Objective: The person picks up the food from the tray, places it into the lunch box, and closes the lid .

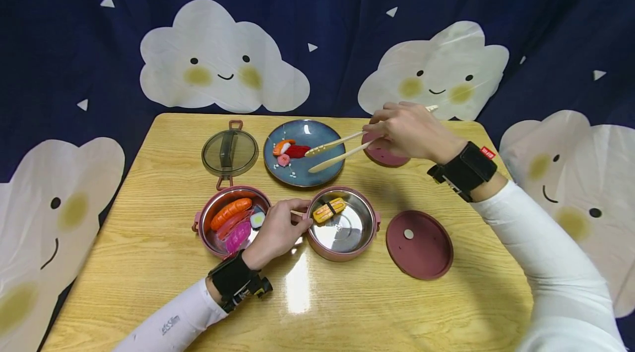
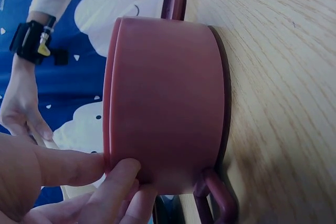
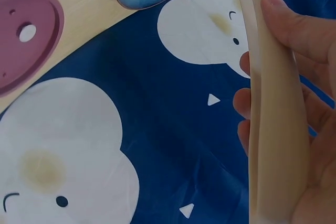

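My right hand [image 1: 404, 129] holds pale tongs [image 3: 278, 108] at their handle end. The tips of the tongs reach over the blue plate [image 1: 317, 177] and stand apart, one close to a red sushi piece [image 1: 298, 151]. Beside that piece lie an orange and white sushi piece [image 1: 282, 146] and a small pink one [image 1: 283, 160]. My left hand [image 1: 280, 225] pinches the rim of a pink metal-lined pot [image 2: 168, 103] on its left side. Inside this pot lies a yellow sushi piece with a black band [image 1: 329, 210], against the upper left wall.
Left of my left hand stands a second pink pot [image 1: 204, 243], holding a toy sausage [image 1: 231, 214] and several other toy foods. A glass lid [image 1: 243, 153] lies behind it. Round pink lids lie right of the pot [image 1: 421, 253] and under my right hand [image 1: 387, 158].
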Demonstrator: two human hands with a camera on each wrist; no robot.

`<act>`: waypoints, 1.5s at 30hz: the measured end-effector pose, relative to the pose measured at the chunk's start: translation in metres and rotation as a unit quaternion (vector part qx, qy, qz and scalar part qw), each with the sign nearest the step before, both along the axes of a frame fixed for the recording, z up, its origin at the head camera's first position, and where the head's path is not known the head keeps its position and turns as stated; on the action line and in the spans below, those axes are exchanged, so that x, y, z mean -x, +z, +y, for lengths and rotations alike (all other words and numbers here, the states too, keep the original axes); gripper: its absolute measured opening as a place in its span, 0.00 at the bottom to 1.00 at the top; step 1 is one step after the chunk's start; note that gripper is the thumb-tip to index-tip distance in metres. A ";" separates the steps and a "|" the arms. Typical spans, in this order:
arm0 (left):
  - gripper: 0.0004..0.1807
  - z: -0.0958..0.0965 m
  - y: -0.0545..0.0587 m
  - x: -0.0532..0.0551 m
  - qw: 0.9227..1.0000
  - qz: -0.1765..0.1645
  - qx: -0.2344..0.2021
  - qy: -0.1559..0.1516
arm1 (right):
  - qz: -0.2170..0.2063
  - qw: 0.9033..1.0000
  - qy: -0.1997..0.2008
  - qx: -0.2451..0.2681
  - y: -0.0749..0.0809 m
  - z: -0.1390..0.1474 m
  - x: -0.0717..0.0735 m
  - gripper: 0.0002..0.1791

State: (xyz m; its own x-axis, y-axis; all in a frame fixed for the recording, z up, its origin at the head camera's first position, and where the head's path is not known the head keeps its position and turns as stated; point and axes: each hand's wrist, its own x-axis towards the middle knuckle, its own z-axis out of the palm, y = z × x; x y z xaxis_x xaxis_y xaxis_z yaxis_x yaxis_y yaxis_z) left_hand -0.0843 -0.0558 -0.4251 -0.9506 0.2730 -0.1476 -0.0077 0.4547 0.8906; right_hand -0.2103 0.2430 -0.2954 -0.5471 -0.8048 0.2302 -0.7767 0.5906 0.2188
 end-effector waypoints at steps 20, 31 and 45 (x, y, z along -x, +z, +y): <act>0.22 0.000 -0.003 0.000 1.000 0.003 -0.002 0.000 | -0.100 0.989 -0.104 -0.016 -0.025 -0.027 0.056 0.19; 0.21 0.000 -0.003 0.000 1.000 -0.001 0.002 0.001 | -0.122 0.986 -0.117 -0.011 -0.034 -0.033 0.070 0.19; 0.22 0.000 -0.003 0.000 1.000 0.003 -0.003 0.001 | -0.134 0.983 -0.118 -0.031 -0.040 -0.044 0.078 0.18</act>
State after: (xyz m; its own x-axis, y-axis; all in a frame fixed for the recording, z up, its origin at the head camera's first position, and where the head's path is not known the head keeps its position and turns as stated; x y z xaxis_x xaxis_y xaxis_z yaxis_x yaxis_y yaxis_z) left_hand -0.0840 -0.0558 -0.4277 -0.9521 0.2714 -0.1411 -0.0044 0.4491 0.8935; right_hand -0.2882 0.1994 -0.3357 -0.7551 -0.6556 0.0073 -0.6538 0.7537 0.0669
